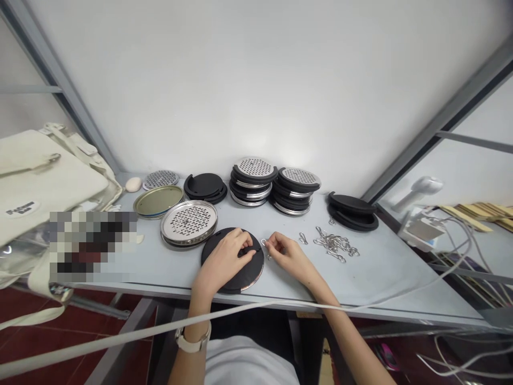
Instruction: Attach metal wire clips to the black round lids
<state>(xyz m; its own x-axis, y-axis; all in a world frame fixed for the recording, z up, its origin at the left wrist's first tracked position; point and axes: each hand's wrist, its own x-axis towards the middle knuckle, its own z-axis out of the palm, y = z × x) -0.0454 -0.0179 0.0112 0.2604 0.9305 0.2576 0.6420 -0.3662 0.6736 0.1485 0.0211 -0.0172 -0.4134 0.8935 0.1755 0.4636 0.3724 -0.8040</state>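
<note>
My left hand (226,256) rests on a black round disc (245,277) with a coppery rim near the table's front edge. Its fingers are curled, with thumb and forefinger close together at the disc's right side. Just to the right, my right hand (286,254) pinches a small metal snap hook (263,243), whose bent end sticks out toward the disc. Part of that hook is hidden by the fingertips. Further right lie a single metal hook (303,238) and a loose pile of metal hooks (336,243).
Perforated metal lids (189,221) and gold-coloured lids (158,200) lie on the left. Stacks of black holders with perforated plates (255,167) stand against the wall. More black holders (352,209) sit at right. A white cable (160,325) crosses in front; a cream bag (48,176) is far left.
</note>
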